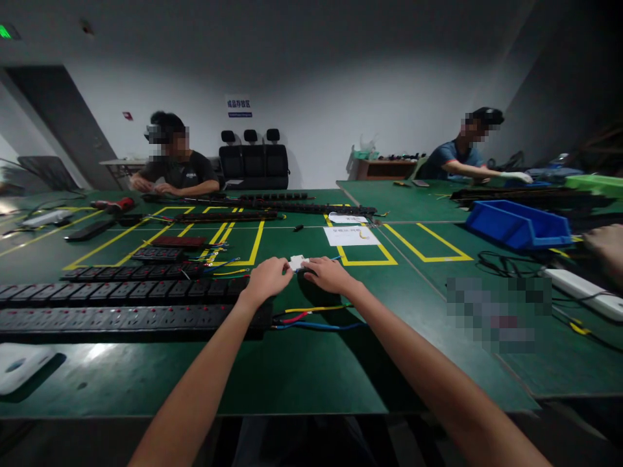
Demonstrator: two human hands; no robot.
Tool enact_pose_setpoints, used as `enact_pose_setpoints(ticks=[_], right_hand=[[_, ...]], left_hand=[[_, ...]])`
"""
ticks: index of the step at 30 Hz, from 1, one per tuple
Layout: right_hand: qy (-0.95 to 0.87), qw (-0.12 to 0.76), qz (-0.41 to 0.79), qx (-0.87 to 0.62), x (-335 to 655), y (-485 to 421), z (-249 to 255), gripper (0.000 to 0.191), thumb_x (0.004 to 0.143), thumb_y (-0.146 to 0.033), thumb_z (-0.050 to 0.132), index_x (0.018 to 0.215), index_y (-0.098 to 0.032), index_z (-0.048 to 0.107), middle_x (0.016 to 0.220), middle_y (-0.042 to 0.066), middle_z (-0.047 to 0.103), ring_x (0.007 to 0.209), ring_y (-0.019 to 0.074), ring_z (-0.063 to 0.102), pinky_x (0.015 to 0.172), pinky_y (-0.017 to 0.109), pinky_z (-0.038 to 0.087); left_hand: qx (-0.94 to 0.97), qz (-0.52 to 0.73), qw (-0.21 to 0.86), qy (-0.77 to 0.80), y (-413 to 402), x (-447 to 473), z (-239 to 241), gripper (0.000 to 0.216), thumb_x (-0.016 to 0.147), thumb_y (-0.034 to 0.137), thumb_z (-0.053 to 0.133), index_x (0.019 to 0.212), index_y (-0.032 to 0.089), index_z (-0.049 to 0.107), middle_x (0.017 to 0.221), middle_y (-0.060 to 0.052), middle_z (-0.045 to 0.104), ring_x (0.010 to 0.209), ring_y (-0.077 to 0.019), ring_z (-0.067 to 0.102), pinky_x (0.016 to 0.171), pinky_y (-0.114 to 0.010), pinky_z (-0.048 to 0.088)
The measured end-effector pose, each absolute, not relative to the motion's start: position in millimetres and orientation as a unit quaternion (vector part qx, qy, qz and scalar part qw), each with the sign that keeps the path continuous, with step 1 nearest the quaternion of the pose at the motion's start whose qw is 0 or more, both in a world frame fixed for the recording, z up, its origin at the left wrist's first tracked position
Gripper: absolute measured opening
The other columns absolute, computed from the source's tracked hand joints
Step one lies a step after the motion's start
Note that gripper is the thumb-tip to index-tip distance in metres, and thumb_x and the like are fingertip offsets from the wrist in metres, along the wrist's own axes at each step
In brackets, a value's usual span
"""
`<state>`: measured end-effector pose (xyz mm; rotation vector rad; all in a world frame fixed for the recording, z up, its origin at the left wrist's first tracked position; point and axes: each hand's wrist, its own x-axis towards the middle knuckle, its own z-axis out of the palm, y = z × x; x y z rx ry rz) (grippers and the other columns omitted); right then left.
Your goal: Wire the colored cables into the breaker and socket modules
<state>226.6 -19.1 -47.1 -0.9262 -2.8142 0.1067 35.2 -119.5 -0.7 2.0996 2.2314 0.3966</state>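
Observation:
My left hand (267, 279) reaches over the table from the left, thumb and fingers closed together at the edge of a small white piece (298, 262). What sits inside that pinch is hidden. My right hand (331, 275) comes in from the other side, its fingers bent over the right end of the white piece. Something blue shows between the two hands, too small to name. Below them, yellow, red and blue wires (316, 325) stick out of the end of a long black socket strip (146, 319). A second socket strip (136, 292) lies behind it.
Shorter black strips lie at the left, behind the long ones. White paper sheets (350, 236) lie ahead, inside yellow tape lines. A blue bin (518, 224) and a white power strip (586, 292) are at the right. Two people work across the table; another hand (606, 250) shows at the right edge.

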Motion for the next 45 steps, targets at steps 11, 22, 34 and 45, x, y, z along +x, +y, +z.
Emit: enact_pose_setpoints(ticks=[11, 22, 34, 45], right_hand=[[-0.929, 0.159, 0.058, -0.329, 284, -28, -48, 0.043, 0.095, -0.012, 0.05, 0.133, -0.014, 0.07, 0.125, 0.013, 0.073, 0.114, 0.0241, 0.065, 0.1, 0.033, 0.047], [-0.933, 0.128, 0.002, -0.335, 274, -40, -50, 0.021, 0.102, -0.025, 0.056, 0.101, -0.017, 0.076, 0.104, 0.011, 0.074, 0.099, 0.0234, 0.064, 0.087, 0.031, 0.046], [-0.935, 0.133, 0.054, -0.323, 282, -40, -56, 0.019, 0.1, -0.026, 0.058, 0.103, -0.015, 0.074, 0.097, 0.011, 0.069, 0.091, 0.0222, 0.06, 0.078, 0.03, 0.041], [-0.935, 0.12, 0.054, -0.33, 280, -46, -51, 0.021, 0.097, -0.023, 0.058, 0.103, -0.015, 0.076, 0.098, 0.011, 0.071, 0.087, 0.0204, 0.062, 0.076, 0.029, 0.042]], left_hand=[[0.702, 0.075, 0.012, 0.708, -125, 61, -26, 0.048, 0.098, 0.053, 0.053, 0.124, 0.017, 0.069, 0.119, -0.02, 0.069, 0.116, -0.0364, 0.066, 0.092, -0.043, 0.053], [0.726, 0.117, 0.055, 0.675, -128, 53, -32, 0.041, 0.091, 0.044, 0.07, 0.124, 0.021, 0.061, 0.124, -0.012, 0.073, 0.114, -0.0325, 0.068, 0.093, -0.041, 0.051], [0.737, 0.145, 0.031, 0.659, -130, 60, -36, 0.041, 0.088, 0.036, 0.07, 0.124, 0.018, 0.06, 0.124, -0.015, 0.068, 0.115, -0.0322, 0.063, 0.098, -0.043, 0.049], [0.738, 0.106, 0.016, 0.667, -128, 60, -37, 0.043, 0.094, 0.044, 0.061, 0.127, 0.018, 0.067, 0.126, -0.016, 0.064, 0.119, -0.0339, 0.058, 0.101, -0.045, 0.046]])
